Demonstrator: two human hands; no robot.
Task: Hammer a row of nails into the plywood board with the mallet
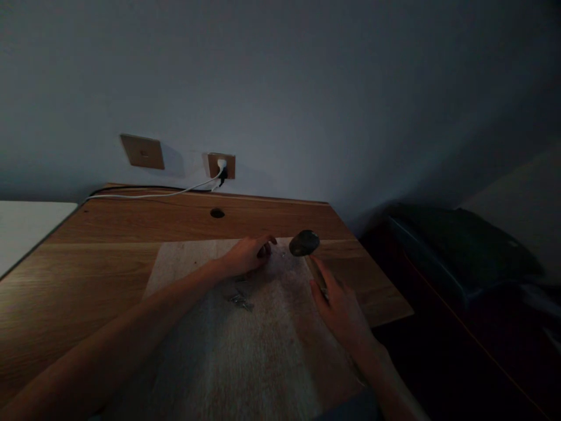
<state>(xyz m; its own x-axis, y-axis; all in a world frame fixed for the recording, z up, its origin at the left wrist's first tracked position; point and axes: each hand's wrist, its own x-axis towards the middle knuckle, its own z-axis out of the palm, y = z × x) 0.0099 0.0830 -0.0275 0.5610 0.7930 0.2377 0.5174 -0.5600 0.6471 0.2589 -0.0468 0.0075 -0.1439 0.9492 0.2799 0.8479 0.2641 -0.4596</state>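
Observation:
My right hand is closed around the wooden handle of a hammer. The dark hammer head is raised at the upper right of a pale wooden board. Just left of the head, a small shiny piece that looks like a nail shows on the board. My left hand rests near it, index finger reaching forward and the other fingers loosely bent, with no object visible in them. A small pile of nails lies on the board below my left hand.
The board lies on a wooden desk with a round cable hole. White and black cables run along its back edge to a wall socket. A white surface adjoins at left. A dark cushion-like object sits beyond the right edge.

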